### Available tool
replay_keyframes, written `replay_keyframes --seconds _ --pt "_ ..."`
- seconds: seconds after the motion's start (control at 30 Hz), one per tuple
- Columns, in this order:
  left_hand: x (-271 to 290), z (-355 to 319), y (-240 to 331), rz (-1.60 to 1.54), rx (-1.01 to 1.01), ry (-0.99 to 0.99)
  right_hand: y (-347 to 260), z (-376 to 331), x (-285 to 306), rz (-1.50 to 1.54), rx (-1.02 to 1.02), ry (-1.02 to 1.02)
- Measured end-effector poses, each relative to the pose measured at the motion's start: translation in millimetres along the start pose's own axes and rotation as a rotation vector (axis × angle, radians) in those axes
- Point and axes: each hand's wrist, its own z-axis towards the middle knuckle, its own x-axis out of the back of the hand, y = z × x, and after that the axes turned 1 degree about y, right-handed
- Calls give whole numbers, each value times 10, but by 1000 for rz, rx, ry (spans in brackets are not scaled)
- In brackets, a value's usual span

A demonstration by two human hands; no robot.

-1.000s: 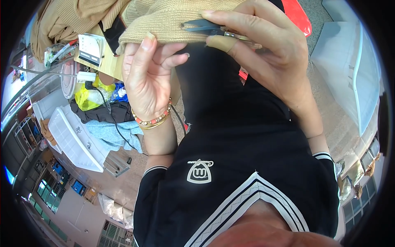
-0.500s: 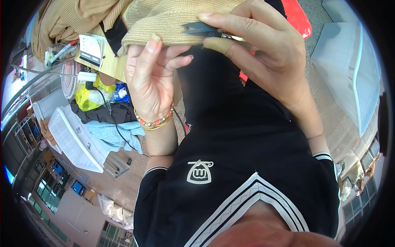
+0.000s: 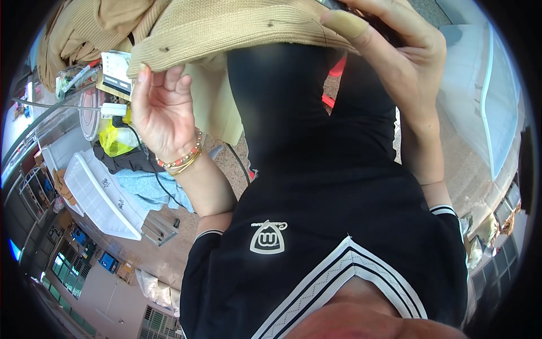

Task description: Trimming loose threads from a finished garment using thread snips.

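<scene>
A beige knitted garment stretches across the top, its ribbed edge running between my hands. A few small dark specks or thread ends show on the knit. My left hand pinches the left corner of that edge between thumb and fingers, palm toward me. At the upper right my right hand is curled by the other end of the edge, a tan cover on its thumb. Small thread snips are in it, mostly hidden by the fingers and cut off by the frame's top.
More beige knitwear is heaped at the upper left. Below it lie a white plug adapter with a black cable, a yellow bag and light-blue cloth. A white plastic bin stands left; a clear plastic box stands right.
My left hand has moved left and spread the knitted edge wider. My right hand has moved right and up, taking the snips' blades away from the middle of the edge.
</scene>
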Motion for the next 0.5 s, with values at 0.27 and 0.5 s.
replay_keyframes --seconds 0.27,0.5 --pt "129 -11 -203 44 101 60 113 -165 -3 48 -65 -70" --pt "31 -61 -128 817 8 266 94 -160 35 75 -125 -39"
